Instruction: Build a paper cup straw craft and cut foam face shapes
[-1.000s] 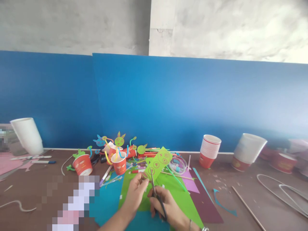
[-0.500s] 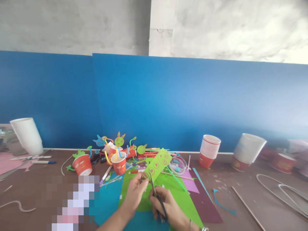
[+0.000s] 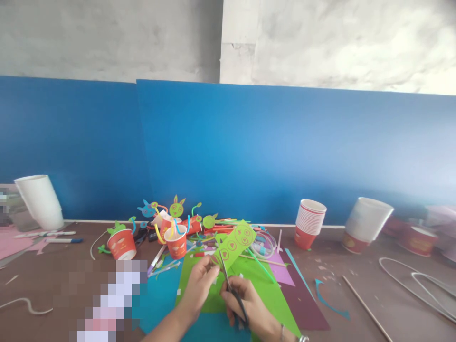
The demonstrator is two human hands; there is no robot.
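Note:
My left hand pinches the near end of a light green paper strip printed with pink circles and hearts, holding it tilted up over the table. My right hand grips black-handled scissors, fingers through the loops, blades pointing up into the strip's lower edge beside my left fingers. Under both hands lie a green paper sheet and a blue sheet.
Decorated red paper cups with paper ears and straws stand behind the sheets. A stack of red cups and white buckets sit by the blue wall. Purple paper, a wooden stick and white tubing lie right.
The green strip has shifted slightly right and up, and the scissor blades have edged a little along its lower edge. Both hands stay in nearly the same place.

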